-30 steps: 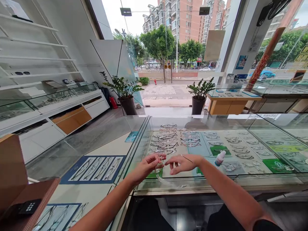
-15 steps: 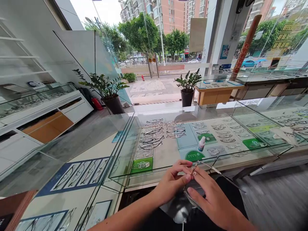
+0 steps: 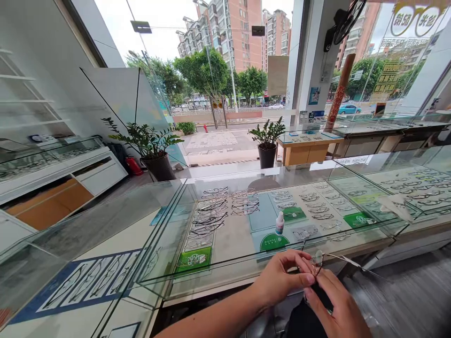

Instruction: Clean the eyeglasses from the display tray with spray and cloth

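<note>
Head view: left hand (image 3: 287,277), fingertips pinched on eyeglasses (image 3: 318,256); right hand (image 3: 340,300), fingers closed round the same eyeglasses, at the glass counter's (image 3: 236,241) near edge. On the counter: one small bottle (image 3: 279,224). Under its glass: display frames (image 3: 210,218). Beyond the counter: potted plants (image 3: 267,154), street trees (image 3: 204,70), buildings (image 3: 243,33).

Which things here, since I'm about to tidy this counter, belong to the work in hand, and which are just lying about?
Work in hand:
pair of glasses, held between left hand and right hand

Lying about:
small white bottle, untouched, though possibly a supply
displayed glasses inside the glass case
green card
potted plants
</note>
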`<state>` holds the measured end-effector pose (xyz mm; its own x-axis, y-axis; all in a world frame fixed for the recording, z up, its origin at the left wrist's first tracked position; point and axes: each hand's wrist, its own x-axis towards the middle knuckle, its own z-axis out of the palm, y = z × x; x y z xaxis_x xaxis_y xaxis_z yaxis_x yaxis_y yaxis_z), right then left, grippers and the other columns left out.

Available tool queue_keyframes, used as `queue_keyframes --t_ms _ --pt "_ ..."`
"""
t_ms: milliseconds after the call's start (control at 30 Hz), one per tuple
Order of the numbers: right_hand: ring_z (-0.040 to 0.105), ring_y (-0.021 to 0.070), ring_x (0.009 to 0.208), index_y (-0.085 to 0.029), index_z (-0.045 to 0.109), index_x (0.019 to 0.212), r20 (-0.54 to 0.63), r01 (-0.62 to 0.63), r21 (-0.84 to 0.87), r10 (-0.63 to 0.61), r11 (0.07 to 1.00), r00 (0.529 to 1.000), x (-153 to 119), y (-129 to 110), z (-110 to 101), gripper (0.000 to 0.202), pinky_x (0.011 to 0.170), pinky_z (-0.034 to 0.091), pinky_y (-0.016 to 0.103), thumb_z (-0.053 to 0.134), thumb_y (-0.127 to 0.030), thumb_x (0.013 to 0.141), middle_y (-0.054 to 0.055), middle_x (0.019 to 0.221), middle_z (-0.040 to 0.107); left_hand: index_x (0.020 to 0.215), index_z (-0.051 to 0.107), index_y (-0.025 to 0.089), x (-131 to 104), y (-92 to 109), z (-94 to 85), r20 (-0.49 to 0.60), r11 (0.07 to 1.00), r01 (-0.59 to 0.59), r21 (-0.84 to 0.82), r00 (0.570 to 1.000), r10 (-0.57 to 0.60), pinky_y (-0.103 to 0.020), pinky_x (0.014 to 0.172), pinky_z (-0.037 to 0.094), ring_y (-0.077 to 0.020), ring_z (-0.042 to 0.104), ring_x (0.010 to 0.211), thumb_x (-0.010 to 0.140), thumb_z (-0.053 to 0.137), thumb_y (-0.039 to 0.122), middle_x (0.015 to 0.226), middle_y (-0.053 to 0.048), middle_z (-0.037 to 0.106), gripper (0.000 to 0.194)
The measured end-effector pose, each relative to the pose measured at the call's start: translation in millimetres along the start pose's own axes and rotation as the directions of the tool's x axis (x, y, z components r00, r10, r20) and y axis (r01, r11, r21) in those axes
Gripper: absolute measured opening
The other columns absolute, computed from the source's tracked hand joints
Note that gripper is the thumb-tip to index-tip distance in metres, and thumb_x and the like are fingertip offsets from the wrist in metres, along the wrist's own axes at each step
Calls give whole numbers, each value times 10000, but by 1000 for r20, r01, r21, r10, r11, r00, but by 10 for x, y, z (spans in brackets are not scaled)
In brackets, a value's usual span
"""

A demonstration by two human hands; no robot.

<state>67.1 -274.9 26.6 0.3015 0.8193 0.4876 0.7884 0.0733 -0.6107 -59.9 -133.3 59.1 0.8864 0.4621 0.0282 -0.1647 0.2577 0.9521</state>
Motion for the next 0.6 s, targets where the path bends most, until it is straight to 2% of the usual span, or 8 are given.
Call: queue_keyframes --t_ms 100,167,233,267,333,433,533,600 --pt "772 243 1188 -297 692 1422 -1 -46 -14 46 999 999 20 83 -82 387 974 652 287 604 -432 1071 81 1297 786 873 694 189 16 17 -14 -151 951 -149 270 969 194 -443 1093 493 -323 593 1317 846 872 466 1221 -141 660 330" --pt "755 245 1241 -306 685 1447 -7 -90 -12 90 996 996 28 136 -131 401 1002 643 281 579 -436 1083 82 1370 764 1025 649 214 64 -2 -86 -323 835 -226 501 846 423 -448 1101 475 -297 577 1306 932 768 419 1314 -129 595 254" --pt "750 245 1259 -319 696 1447 -18 -123 1 123 992 992 36 181 -164 400 1004 643 273 565 -440 1089 75 1398 754 1220 580 238 176 -57 -199 -404 729 -221 648 712 575 -468 1137 443 -298 536 1361 942 725 360 1376 -129 553 337" --pt "749 246 1263 -323 706 1438 -26 -132 11 133 991 991 41 199 -175 397 1001 645 270 567 -445 1087 72 1401 755 1325 529 245 255 -97 -264 -411 703 -202 682 689 596 -482 1155 432 -307 506 1406 921 735 341 1430 -139 528 464" --pt "747 250 1270 -322 725 1422 -37 -137 32 138 990 990 51 224 -190 393 1012 643 274 575 -452 1083 70 1400 757 1454 433 239 439 -196 -392 -408 695 -154 702 713 570 -514 1211 385 -322 467 1466 878 762 327 1516 -164 485 669" --pt "753 246 1255 -309 747 1397 -55 -113 59 116 992 992 51 246 -219 386 1035 634 283 562 -449 1089 72 1374 771 1479 390 218 695 -362 -548 -407 744 -98 661 786 465 -507 1208 383 -318 525 1415 845 764 304 1483 -177 544 740" --pt "762 241 1235 -304 770 1363 -82 -107 53 111 993 990 33 257 -257 374 1033 632 274 551 -442 1093 65 1338 787 1313 497 213 842 -506 -653 -365 791 -76 607 858 362 -451 1078 460 -268 638 1164 916 650 283 1235 -116 678 431" --pt "768 244 1221 -302 779 1348 -96 -110 47 114 993 989 23 252 -275 369 1019 637 270 554 -441 1091 63 1330 789 1131 552 216 869 -556 -707 -303 797 -86 598 896 324 -410 989 477 -234 630 1011 964 596 325 1066 -67 681 204"
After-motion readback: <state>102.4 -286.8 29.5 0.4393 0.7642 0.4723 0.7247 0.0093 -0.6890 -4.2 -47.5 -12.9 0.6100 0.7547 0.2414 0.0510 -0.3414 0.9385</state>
